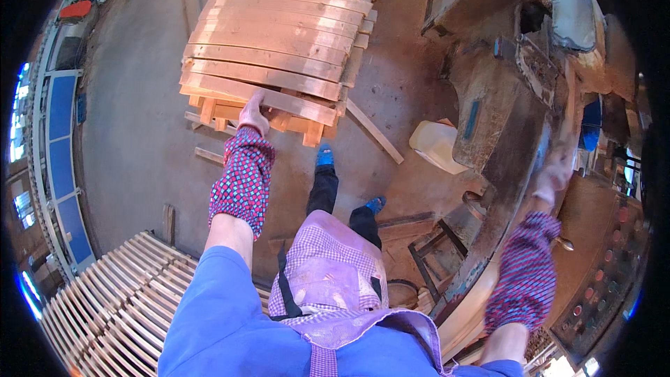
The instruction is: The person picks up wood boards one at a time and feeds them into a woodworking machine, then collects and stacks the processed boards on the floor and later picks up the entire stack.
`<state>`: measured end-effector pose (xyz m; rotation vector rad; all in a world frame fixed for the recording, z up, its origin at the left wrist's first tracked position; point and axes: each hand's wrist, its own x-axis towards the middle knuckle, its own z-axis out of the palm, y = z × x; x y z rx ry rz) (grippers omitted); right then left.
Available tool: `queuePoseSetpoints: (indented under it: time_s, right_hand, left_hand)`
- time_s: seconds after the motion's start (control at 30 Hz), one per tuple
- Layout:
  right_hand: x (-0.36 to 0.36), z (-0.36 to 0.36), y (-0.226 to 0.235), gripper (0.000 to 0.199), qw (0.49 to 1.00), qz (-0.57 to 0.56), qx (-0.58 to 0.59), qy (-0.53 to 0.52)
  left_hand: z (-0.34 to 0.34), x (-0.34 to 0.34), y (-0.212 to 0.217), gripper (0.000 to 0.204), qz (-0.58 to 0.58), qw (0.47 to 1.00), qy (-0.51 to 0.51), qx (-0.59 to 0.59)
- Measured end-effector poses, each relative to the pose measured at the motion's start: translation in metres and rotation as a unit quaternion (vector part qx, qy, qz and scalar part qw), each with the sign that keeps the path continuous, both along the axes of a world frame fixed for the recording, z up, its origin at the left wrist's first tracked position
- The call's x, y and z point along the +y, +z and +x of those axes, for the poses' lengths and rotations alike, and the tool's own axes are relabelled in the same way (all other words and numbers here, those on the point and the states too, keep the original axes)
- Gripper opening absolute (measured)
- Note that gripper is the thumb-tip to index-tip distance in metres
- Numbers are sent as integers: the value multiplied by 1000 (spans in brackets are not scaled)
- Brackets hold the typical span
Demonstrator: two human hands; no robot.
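Note:
My left hand [252, 116], in a light glove below a red-and-blue checked sleeve cover, reaches forward and rests on the near edge of a stack of wooden planks [279, 49] piled on the floor. Its fingers lie on the nearest board; whether they grip it I cannot tell. My right hand [556, 174], gloved the same way and blurred, is stretched out to the right against a large dusty metal machine [499, 119]. What that hand holds, if anything, is not visible.
A slatted wooden rack [118, 300] lies at the lower left. Loose strips of wood [373, 132] lie around the stack on the concrete floor [139, 119]. A pale plastic container [436, 145] sits by the machine. A control panel with buttons [600, 286] is at the lower right.

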<state>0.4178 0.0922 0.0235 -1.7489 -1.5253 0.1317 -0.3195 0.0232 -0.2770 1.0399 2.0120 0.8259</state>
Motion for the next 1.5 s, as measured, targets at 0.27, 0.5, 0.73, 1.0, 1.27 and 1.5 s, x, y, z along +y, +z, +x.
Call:
queuePoseSetpoints:
  time_s: [0.27, 0.5, 0.73, 1.0, 1.27, 1.5]
  right_hand:
    - [-126, -311, 41, 54, 934, -180, 109, 288]
    - [-204, -322, 81, 76, 888, -360, 27, 285]
    - [-333, -204, 115, 75, 944, -301, -48, -128]
    - [-253, -32, 15, 56, 897, -218, -331, -198]
    - [-94, 88, 0, 47, 947, -67, -291, -120]
    - [-199, -99, 106, 74, 934, -319, 105, 120]
  left_hand:
    - [136, -60, 202, 32, 87, 820, 311, -473]
    - [268, -66, 307, 34, 9, 844, 173, -508]
    - [368, -31, 337, 48, -61, 750, -70, -655]
    - [424, -64, 343, 48, -114, 789, -68, -600]
    - [476, -43, 296, 37, -32, 743, 0, -669]
    - [530, -20, 325, 47, 78, 780, -41, -620]
